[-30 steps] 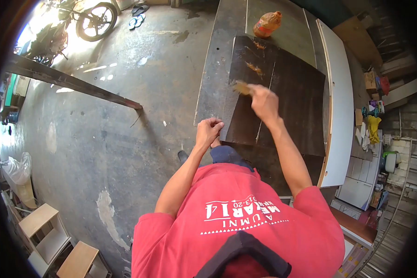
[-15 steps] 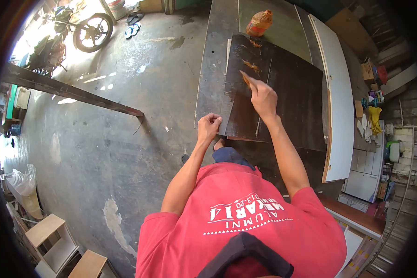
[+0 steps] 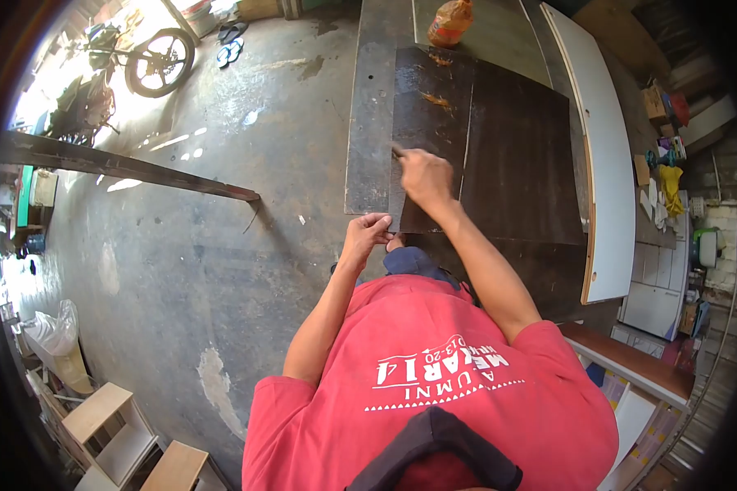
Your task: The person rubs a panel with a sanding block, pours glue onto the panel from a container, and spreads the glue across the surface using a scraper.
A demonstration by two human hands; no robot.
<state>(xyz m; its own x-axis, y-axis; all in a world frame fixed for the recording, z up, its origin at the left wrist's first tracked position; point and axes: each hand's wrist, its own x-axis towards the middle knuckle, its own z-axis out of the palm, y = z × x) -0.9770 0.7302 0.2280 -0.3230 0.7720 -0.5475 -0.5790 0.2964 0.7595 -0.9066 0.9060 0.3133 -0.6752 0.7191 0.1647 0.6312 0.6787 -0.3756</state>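
Left hand [image 3: 367, 231] pinches the near left corner of the dark panel [image 3: 499, 155], which lies flat on the worktop [image 3: 368, 123]. Right hand [image 3: 424, 176], closed on a small brush [image 3: 398, 151], rests on the panel near its left edge. An orange bag [image 3: 450, 21] stands at the far edge.
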